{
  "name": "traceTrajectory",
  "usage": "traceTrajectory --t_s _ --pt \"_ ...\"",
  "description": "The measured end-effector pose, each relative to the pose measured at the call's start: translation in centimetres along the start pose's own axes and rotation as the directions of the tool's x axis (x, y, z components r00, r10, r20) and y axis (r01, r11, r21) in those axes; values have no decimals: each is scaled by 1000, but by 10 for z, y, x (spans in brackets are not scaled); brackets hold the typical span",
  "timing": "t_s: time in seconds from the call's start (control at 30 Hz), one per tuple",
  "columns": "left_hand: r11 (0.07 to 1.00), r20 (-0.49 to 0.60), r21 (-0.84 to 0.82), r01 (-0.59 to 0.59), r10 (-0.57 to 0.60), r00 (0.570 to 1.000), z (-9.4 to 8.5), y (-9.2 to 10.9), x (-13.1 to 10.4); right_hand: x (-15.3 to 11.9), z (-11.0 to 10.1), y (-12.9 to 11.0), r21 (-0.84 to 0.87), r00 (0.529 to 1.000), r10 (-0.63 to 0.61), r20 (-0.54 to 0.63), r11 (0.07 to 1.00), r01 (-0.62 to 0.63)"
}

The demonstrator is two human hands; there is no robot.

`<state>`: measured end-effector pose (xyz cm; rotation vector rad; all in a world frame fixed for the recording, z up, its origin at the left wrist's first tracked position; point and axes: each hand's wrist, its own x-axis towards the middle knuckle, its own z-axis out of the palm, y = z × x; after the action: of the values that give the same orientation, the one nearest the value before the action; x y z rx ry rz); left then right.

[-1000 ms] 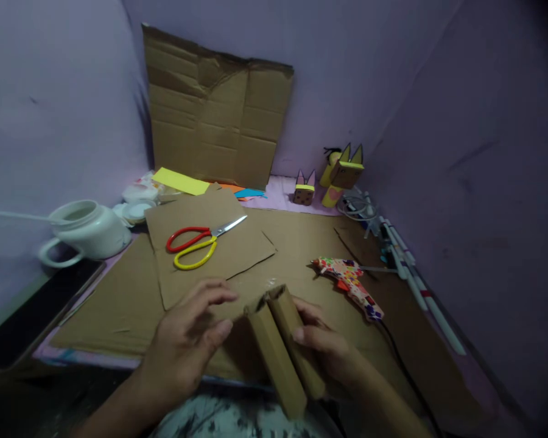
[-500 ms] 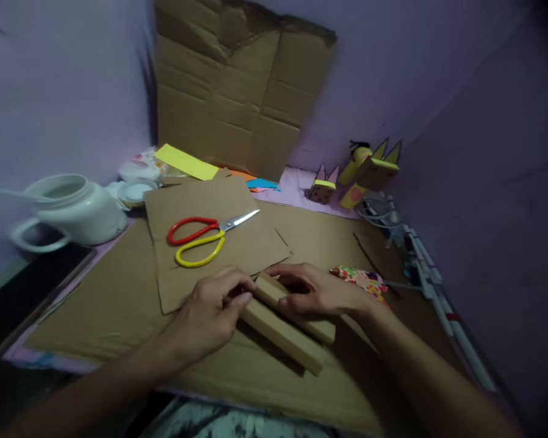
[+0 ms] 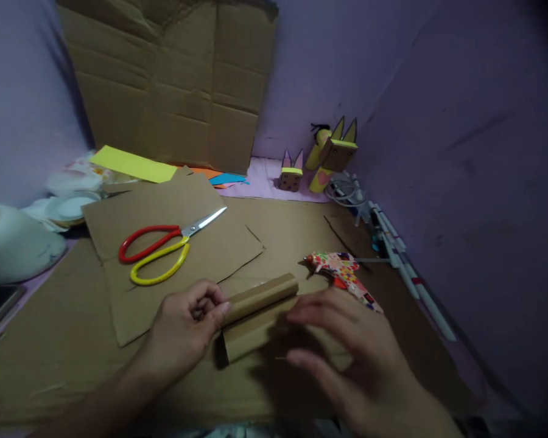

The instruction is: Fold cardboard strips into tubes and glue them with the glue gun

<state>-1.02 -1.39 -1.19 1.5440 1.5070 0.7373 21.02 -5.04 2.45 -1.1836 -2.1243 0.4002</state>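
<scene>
Two long folded cardboard pieces lie side by side near the front: the rear piece [image 3: 262,297] and the front piece [image 3: 251,336]. My left hand [image 3: 189,325] pinches the left end of the rear piece between thumb and fingers. At the right ends of both pieces, my right hand [image 3: 342,353] is open, thumb and fingers apart, with nothing between them. Behind it rests a flower-patterned glue gun [image 3: 340,267], nozzle pointing left. Red and yellow handled scissors [image 3: 185,234] lie on a flat cardboard sheet [image 3: 210,261].
Cardboard [image 3: 50,340] covers the table. A large cardboard panel [image 3: 168,85] leans on the wall. Yellow paper [image 3: 134,164], a white pot [image 3: 13,243] and a dark phone-like object [image 3: 0,304] are at left. Animal-faced crafts [image 3: 291,176] stand behind; white tubes [image 3: 406,267] lie right.
The camera view has shifted right. The cardboard pieces have turned, their right ends now pointing away from me. My right hand has let go of them and opened; my left still holds one.
</scene>
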Motion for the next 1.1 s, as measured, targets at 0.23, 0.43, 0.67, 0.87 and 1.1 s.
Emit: traceTrajectory --t_s 0.23,0.43,0.67,0.87,1.1 --pt "929 175 307 -207 159 972 -9 18 -2 -21 38 11 -217 989 -148 25 965 150" --pt "877 294 285 -387 305 906 7 25 18 -17 43 20 -247 968 -244 59 936 250" --pt "869 354 291 -400 291 889 11 15 26 -18 50 28 -256 964 -266 25 930 264" --pt "848 359 286 -445 336 871 14 17 25 -18 51 30 -213 953 -303 10 930 298" --pt "858 316 339 -385 282 906 21 17 25 -20 51 34 -221 954 -290 75 928 299"
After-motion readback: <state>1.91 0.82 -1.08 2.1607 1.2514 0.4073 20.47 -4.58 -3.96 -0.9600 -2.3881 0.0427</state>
